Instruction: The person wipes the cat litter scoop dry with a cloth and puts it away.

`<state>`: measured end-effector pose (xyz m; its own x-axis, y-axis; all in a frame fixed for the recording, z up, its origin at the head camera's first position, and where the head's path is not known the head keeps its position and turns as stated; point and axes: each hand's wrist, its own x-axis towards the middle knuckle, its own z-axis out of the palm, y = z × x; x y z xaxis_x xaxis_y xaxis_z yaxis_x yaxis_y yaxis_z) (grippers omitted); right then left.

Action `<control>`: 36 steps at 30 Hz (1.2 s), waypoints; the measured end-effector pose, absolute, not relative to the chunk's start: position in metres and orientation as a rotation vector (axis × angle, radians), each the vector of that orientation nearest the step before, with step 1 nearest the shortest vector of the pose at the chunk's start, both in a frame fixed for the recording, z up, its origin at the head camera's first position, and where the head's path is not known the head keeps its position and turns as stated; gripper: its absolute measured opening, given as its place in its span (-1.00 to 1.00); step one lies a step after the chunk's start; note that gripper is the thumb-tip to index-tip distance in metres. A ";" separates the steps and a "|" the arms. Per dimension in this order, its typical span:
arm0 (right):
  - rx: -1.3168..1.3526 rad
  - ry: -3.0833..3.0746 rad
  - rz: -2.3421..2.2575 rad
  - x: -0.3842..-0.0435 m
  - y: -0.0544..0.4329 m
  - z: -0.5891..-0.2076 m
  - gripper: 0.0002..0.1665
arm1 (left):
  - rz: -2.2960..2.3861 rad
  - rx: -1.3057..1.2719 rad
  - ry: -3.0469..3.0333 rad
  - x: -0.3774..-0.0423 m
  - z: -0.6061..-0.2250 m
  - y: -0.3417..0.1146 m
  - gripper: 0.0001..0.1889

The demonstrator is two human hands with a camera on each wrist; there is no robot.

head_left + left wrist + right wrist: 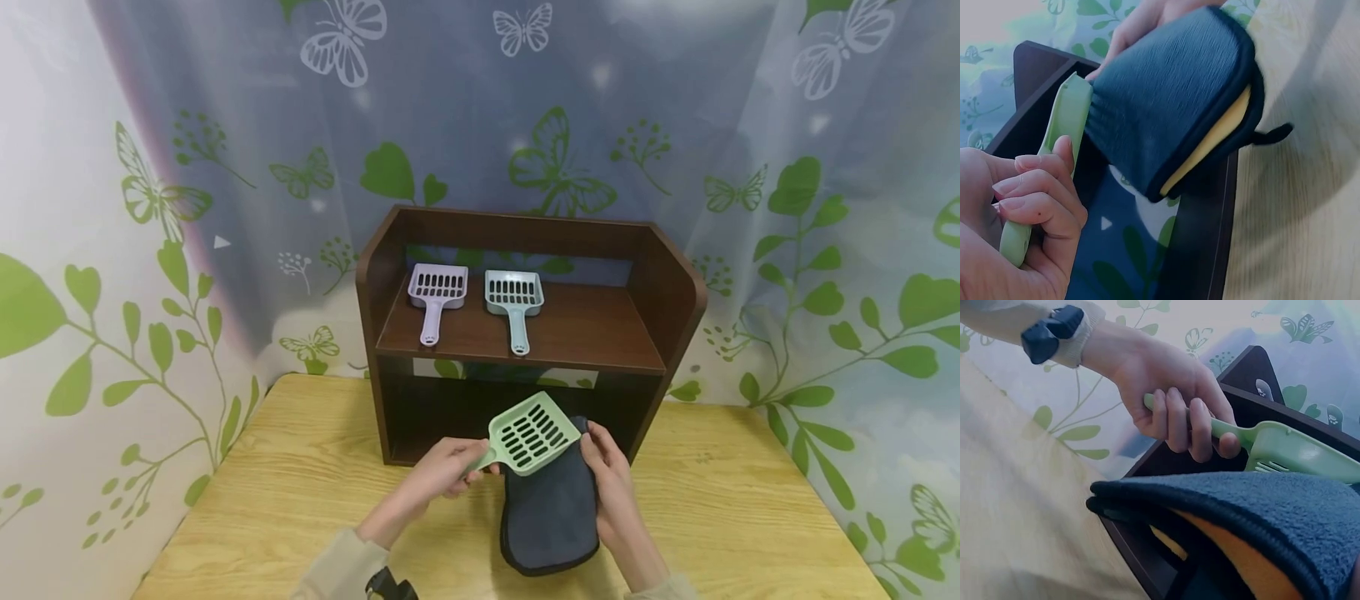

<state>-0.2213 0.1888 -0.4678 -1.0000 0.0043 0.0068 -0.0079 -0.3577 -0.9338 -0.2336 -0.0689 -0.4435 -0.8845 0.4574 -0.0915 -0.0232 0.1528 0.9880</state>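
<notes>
My left hand point(450, 468) grips the handle of a light green slotted litter scoop point(531, 435), its fingers curled round it. The scoop's pan is tilted over the upper part of a folded dark blue-grey cloth point(551, 521). This cloth has black edging and a yellow inner side, visible between its layers in both wrist views. My right hand point(611, 479) holds the cloth by its upper right edge, thumb in front, close to the scoop's corner. Whether cloth and scoop touch I cannot tell. Most of my right hand is hidden in its own wrist view.
Behind my hands stands a dark brown two-tier shelf point(600, 329) on a wooden table point(300, 483). A lilac scoop point(432, 321) and a pale blue scoop point(517, 325) lie on its upper board, handles towards me. A butterfly-and-leaf patterned curtain point(465, 108) hangs behind.
</notes>
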 end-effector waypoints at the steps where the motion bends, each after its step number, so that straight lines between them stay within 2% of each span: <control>1: 0.023 -1.771 2.592 -0.219 0.189 -0.469 -0.67 | 1.784 0.414 2.068 -0.235 -0.443 -0.070 -0.60; 8: 0.071 -1.719 2.657 -0.211 0.188 -0.476 -0.69 | 1.753 0.431 2.078 -0.235 -0.440 -0.073 -0.59; 22: 0.139 -1.936 2.394 -0.237 0.198 -0.463 -0.77 | 1.548 0.627 2.021 -0.232 -0.437 -0.072 -0.62; 25: 0.274 -2.050 2.265 -0.241 0.204 -0.457 -0.81 | 1.498 0.648 2.045 -0.234 -0.437 -0.076 -0.62; 30: 0.659 -2.256 1.920 -0.244 0.212 -0.446 -0.83 | 1.433 0.672 2.113 -0.236 -0.435 -0.081 -0.59; 36: 1.028 -2.385 1.472 -0.244 0.209 -0.433 -0.78 | 1.376 0.699 2.180 -0.234 -0.431 -0.082 -0.61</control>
